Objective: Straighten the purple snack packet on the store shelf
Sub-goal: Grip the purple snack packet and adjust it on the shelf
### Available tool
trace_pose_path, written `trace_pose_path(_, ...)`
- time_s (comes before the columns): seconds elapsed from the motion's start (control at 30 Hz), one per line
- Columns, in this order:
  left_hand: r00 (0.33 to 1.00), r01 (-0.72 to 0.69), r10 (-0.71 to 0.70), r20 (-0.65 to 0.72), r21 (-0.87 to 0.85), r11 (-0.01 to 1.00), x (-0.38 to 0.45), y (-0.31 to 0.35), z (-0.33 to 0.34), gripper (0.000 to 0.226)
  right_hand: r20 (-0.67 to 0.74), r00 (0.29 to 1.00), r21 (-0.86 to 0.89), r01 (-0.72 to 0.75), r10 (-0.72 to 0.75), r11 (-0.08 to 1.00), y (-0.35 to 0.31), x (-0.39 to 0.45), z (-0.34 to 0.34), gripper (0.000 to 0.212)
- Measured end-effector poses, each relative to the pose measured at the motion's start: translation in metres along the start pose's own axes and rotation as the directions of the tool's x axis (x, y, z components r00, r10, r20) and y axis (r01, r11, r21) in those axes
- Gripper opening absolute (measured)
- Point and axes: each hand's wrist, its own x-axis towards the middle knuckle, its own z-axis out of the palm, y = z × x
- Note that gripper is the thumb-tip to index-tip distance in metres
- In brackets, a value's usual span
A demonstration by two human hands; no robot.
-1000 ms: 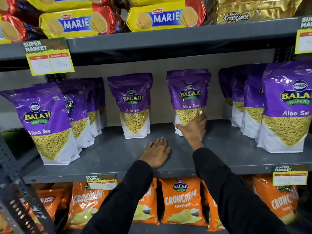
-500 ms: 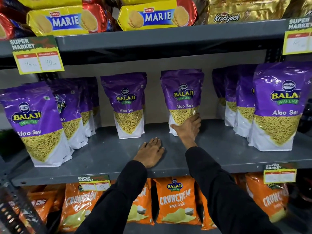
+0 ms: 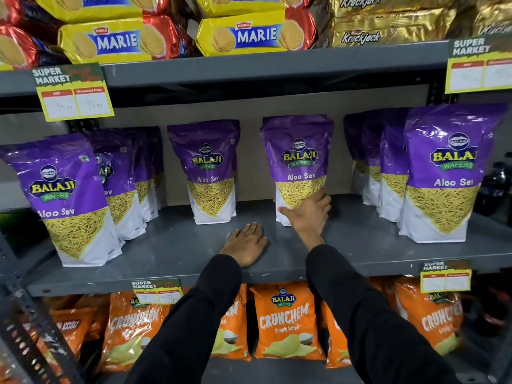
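Grasping the lower right corner of the purple snack packet (image 3: 299,167), my right hand (image 3: 309,214) has its thumb across the white base. This packet stands upright on the grey shelf (image 3: 177,245). Left of it, my left hand (image 3: 245,246) lies flat and released on the shelf.

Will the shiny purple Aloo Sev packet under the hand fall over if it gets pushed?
Probably, if pushed high up: the shiny purple Aloo Sev packet stands tall on a narrow base. The right hand grips it low, which likely steadies it. Its glossy, crinkled film looks soft and slippery, and the thin noodles inside probably crush easily.
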Motion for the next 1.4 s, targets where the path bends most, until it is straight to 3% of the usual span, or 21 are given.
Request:
trace_pose_path(0.57,1.0,0.009,-0.009,-0.004,0.023,1.0,-0.001,0.002,-0.001,0.061,-0.056,0.996,0.032,0.066,-0.065,0.997,0.022,-0.054,-0.045,0.136)
trace_pose_path(0.87,0.998,0.017,-0.013,-0.065,0.055,0.998,-0.001,0.006,0.0,0.055,-0.157,0.983,0.013,0.095,-0.092,0.995,0.032,-0.071,-0.052,0.132)
trace_pose_path(1.4,0.998,0.03,-0.027,-0.053,0.062,0.998,-0.003,0.007,0.0,0.057,-0.152,0.981,-0.015,0.123,-0.124,0.992,0.031,-0.072,-0.049,0.133)
